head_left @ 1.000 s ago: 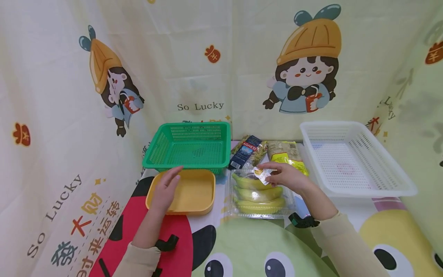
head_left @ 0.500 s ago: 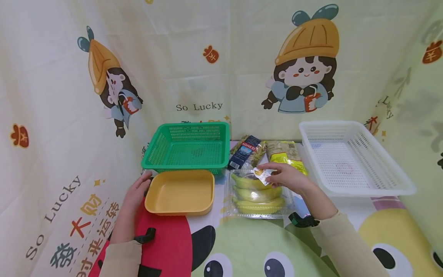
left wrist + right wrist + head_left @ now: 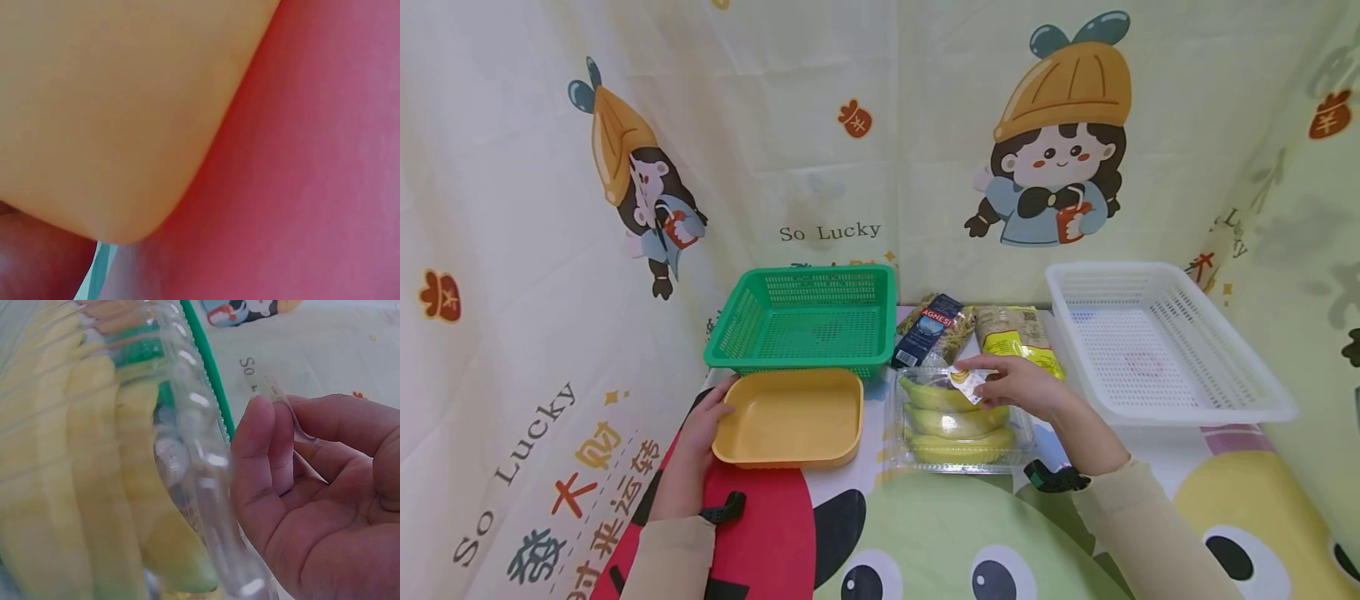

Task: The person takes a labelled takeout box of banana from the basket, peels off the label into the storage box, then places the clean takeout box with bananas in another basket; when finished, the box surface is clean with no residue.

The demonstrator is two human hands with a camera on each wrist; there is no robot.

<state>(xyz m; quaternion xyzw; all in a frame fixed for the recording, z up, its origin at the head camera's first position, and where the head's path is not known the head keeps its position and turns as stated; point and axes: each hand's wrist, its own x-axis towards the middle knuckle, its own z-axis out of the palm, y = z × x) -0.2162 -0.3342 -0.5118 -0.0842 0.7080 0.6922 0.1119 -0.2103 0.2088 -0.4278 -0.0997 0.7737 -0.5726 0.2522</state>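
My left hand grips the left rim of a yellow plastic tub, its thumb over the edge. In the left wrist view the tub's wall fills the upper left, and part of a finger shows beneath it. My right hand pinches a small white label with a banana picture between thumb and fingertips. Just under the label sits a clear lidded box of several bananas. The right wrist view shows the label edge-on, beside the clear box.
A green basket stands directly behind the tub. Behind the banana box lie an AGNESI pasta bag and a yellow-and-clear bag. A white basket stands at the right. Printed curtains close off the back and sides.
My left hand has moved left from above the tub to its outer side, then taken hold of the left rim. The right hand stays in place with the label.
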